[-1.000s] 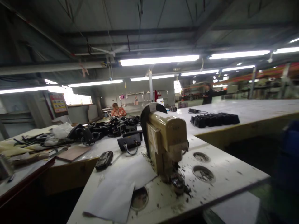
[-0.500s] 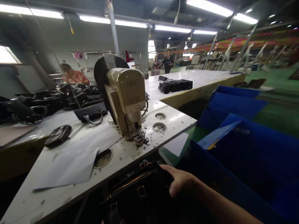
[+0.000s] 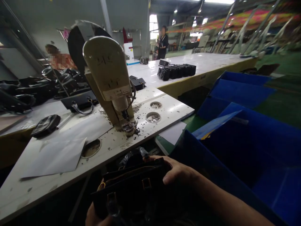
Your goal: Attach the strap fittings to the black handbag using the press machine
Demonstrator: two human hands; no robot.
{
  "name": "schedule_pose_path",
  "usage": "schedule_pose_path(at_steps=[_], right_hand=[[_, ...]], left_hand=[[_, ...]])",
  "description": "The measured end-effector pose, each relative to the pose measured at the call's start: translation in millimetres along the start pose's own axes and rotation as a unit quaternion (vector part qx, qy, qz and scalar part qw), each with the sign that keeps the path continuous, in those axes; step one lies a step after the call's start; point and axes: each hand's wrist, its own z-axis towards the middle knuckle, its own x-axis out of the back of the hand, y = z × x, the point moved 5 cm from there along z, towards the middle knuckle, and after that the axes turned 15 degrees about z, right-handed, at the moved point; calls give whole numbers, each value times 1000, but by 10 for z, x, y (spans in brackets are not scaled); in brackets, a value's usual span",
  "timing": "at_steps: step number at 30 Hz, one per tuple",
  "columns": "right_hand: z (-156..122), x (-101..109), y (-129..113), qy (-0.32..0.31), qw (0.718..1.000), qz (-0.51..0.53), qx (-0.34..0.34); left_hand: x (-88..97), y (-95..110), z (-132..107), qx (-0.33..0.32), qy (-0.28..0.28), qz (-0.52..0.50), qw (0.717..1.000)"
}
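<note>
A black handbag [image 3: 131, 193] with gold rings, a gold-toned zip along its top and plastic-wrapped handles is held low in front of me, below the bench's near edge. My right hand [image 3: 172, 169] grips its right end, thumb on the near side and fingers over the far side. At the lower left my left hand [image 3: 96, 216] grips the bag's left end, its fingers partly hidden in shadow. Just beyond the bag stands a cream riveting-type machine [image 3: 110, 75] with a black wheel, its head over a small round anvil [image 3: 129, 128].
The white bench [image 3: 141, 138] has round holes with small metal pieces. A grey sheet [image 3: 56, 157] and a black pouch [image 3: 45, 125] lie left. A large blue box [image 3: 263, 147] stands right. More black bags [image 3: 178, 71] sit on the far table. Two people are farther back.
My view has tipped downward. The handbag has come up more into view, and my left hand now shows on its left end. My right hand keeps its grip.
</note>
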Motion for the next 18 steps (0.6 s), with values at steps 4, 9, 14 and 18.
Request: schedule_pose_path(at_steps=[4, 9, 14, 18], right_hand=[[-115, 219, 95, 40, 998, 40, 24], [-228, 382, 116, 58, 996, 58, 40], [-242, 421, 98, 66, 996, 57, 1], [-243, 489, 138, 57, 996, 65, -20]], left_hand=[[-49, 222, -41, -8, -48, -47, 998], [-91, 470, -55, -56, -93, -90, 990], [-136, 555, -2, -96, -129, -105, 981], [-122, 670, 33, -104, -138, -112, 979]])
